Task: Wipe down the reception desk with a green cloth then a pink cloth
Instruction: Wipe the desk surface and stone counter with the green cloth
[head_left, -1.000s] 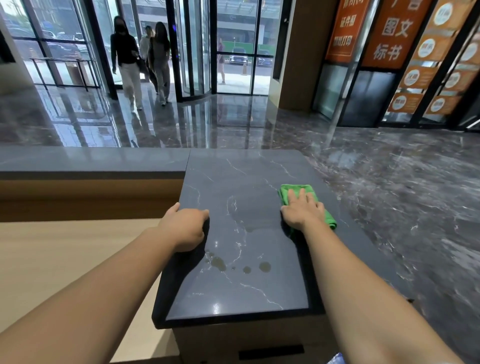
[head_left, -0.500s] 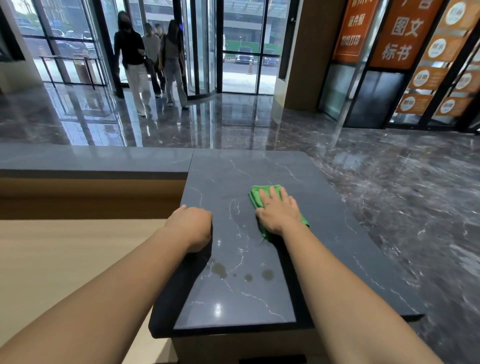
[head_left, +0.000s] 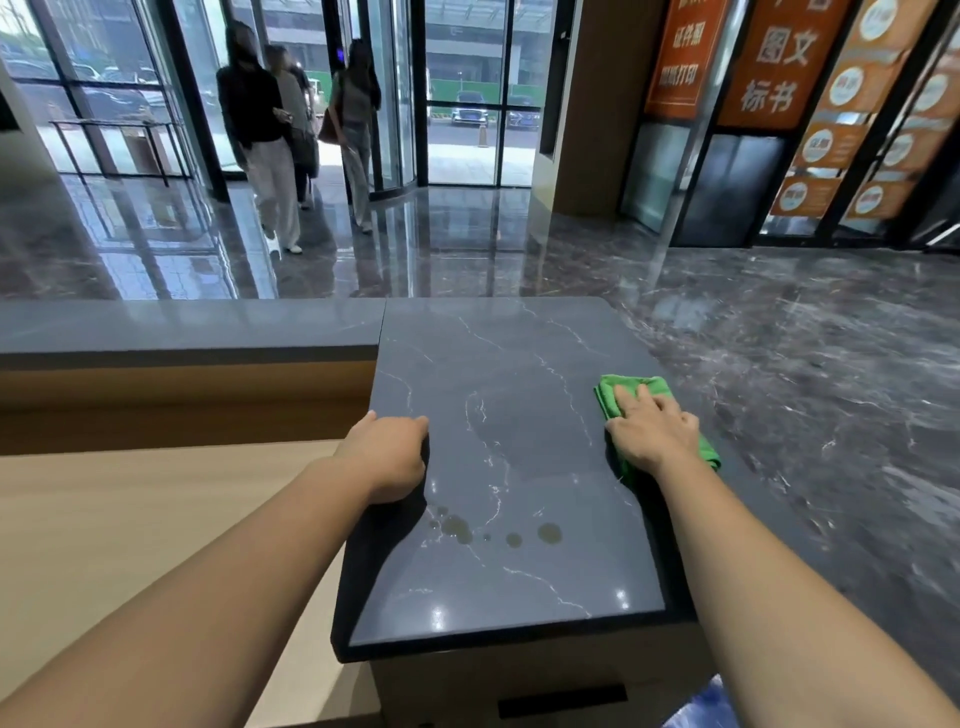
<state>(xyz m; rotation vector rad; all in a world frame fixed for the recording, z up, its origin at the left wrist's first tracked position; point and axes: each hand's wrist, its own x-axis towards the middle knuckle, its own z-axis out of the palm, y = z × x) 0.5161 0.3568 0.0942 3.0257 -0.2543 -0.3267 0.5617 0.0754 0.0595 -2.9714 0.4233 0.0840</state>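
My right hand (head_left: 652, 436) presses flat on the green cloth (head_left: 605, 398) beneath it; my left hand (head_left: 387, 457) grips the reception desk (head_left: 519, 374) edge.

Right grip (head_left: 652, 431) flat, fingers straight, presses green cloth (head_left: 631, 387) on right side of dark marble tabletop (head_left: 498, 364). Left grip (head_left: 387, 457), fingers curled, rests on tabletop's left edge. Wet spots (head_left: 549, 532) near middle. People (head_left: 260, 130) far left by glass doors.
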